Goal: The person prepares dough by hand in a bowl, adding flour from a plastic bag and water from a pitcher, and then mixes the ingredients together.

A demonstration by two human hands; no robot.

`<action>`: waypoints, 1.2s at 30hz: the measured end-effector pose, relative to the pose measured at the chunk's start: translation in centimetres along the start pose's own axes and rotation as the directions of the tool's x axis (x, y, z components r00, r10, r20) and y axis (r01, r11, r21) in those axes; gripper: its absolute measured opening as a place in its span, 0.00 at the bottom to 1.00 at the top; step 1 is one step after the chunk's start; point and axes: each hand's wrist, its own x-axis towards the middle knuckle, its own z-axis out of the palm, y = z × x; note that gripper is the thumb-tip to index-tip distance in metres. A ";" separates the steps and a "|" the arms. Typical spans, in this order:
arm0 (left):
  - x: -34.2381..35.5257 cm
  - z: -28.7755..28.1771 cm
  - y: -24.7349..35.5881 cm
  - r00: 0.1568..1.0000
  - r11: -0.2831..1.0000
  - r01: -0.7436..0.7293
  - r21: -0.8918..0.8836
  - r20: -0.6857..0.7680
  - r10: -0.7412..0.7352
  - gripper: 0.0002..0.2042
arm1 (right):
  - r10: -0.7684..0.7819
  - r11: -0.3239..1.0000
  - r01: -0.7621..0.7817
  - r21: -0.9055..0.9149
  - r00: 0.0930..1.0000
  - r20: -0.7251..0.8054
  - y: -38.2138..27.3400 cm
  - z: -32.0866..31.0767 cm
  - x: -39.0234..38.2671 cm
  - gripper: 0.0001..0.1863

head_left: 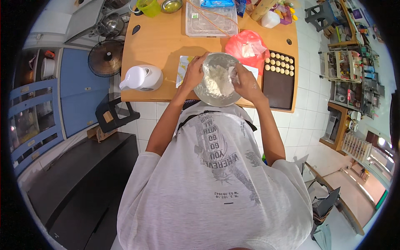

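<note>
A metal mixing bowl (201, 88) is tilted at the front edge of the wooden table, close to my body. Pale, floury dough mixture (218, 83) lies inside it, with white dust on the walls. My left hand (195, 71) is closed on the bowl's left rim. Over the right rim, my right hand (248, 84) reaches in with bent, flour-dusted fingers. Whitish stuff shows at its fingertips, but what they grip is hidden. To the right, a dark baking tray (277, 89) carries rows of small pale dough balls (279, 64) at its far end.
A white hand mixer (143, 78) stands left on the table (162, 41). Beyond the bowl are a red plastic bag (246, 46) and a clear lidded container (208, 26). A green cup (148, 7) sits at the far left. A fan (106, 58) and black stool (114, 114) stand left of the table.
</note>
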 end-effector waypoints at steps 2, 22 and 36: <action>0.1 0.0 0.1 1.000 1.000 -0.020 0.006 -0.009 0.020 0.32 | -0.015 0.983 0.041 -0.176 0.990 0.143 0.3 1.4 -0.8 0.33; 0.3 0.0 0.1 0.999 0.999 0.027 0.024 0.029 -0.028 0.35 | -0.081 0.997 0.076 0.028 0.925 0.371 0.8 6.4 -2.8 0.28; 0.1 0.0 1.1 1.000 0.999 0.022 0.033 -0.019 -0.021 0.34 | 0.088 0.907 0.178 -0.381 0.806 0.585 -0.6 6.6 -4.5 0.30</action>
